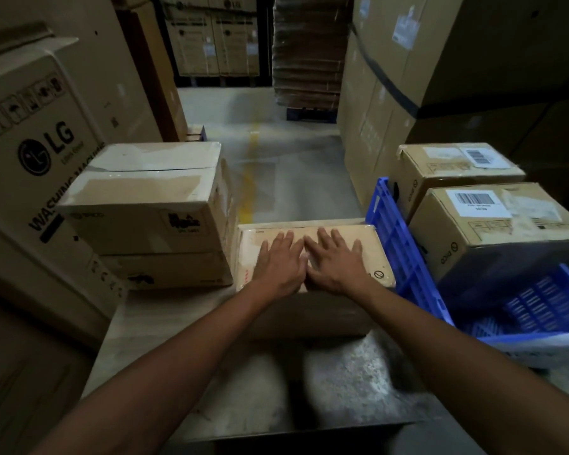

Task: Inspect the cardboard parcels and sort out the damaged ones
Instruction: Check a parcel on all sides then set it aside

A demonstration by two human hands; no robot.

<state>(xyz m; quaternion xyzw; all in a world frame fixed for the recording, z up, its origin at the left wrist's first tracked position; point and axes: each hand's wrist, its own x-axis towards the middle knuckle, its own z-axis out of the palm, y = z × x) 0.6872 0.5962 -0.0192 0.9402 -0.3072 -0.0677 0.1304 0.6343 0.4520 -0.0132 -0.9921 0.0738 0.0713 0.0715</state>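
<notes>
Pressing flat on the taped cardboard parcel [370,246], left hand [278,269] and right hand [337,269] side by side, fingers straight, clasping nothing. Judged midway: stacked parcels [145,198] left of the hands, labelled parcels [493,224] right.

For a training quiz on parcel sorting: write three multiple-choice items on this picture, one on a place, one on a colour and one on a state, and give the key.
1. Where is the stack of two parcels in relation to the parcel under the hands?
A) to its left
B) to its right
C) on top of it

2. What colour is the plastic crate?
A) red
B) blue
C) green

3. How do the left hand and the right hand lie?
A) flat on the parcel's top, fingers straight
B) curled round its edges
C) raised clear of it

Key:
1. A, the stack stands on the left side, beside the parcel.
2. B, its lattice wall is blue.
3. A, both palms rest on the top, side by side.
</notes>
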